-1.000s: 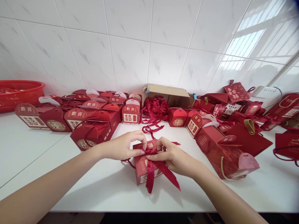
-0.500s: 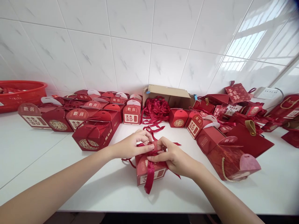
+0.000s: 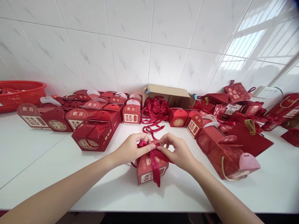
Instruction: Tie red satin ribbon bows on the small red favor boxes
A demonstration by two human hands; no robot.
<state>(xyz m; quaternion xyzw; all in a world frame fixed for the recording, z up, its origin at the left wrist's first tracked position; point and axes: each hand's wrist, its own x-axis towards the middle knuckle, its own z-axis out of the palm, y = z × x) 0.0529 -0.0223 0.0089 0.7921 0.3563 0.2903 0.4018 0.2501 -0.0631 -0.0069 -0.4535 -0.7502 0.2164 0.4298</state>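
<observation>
A small red gift box (image 3: 149, 169) with white and gold lettering stands near the front middle of the white table. Dark red ribbon (image 3: 156, 171) crosses its top, and one end hangs down the front face. My left hand (image 3: 137, 147) pinches a ribbon loop at the upper left of the box. On the other side, my right hand (image 3: 177, 151) has thumb and fingers closed on the ribbon at the top. The fingertips of both hands nearly meet over the box. A red cord shows at the box's left side.
Many red boxes (image 3: 95, 133) stand at the left and back. A ribbon pile (image 3: 156, 107) lies before an open cardboard carton (image 3: 168, 91). More boxes and bags (image 3: 227, 155) crowd the right. A red basin (image 3: 22, 99) is at the far left; white table (image 3: 112, 193) shows in front.
My right hand has shifted slightly right and up, and its fingers now pinch the ribbon beside my left. The hanging ribbon end has swung right, uncovering lettering on the box.
</observation>
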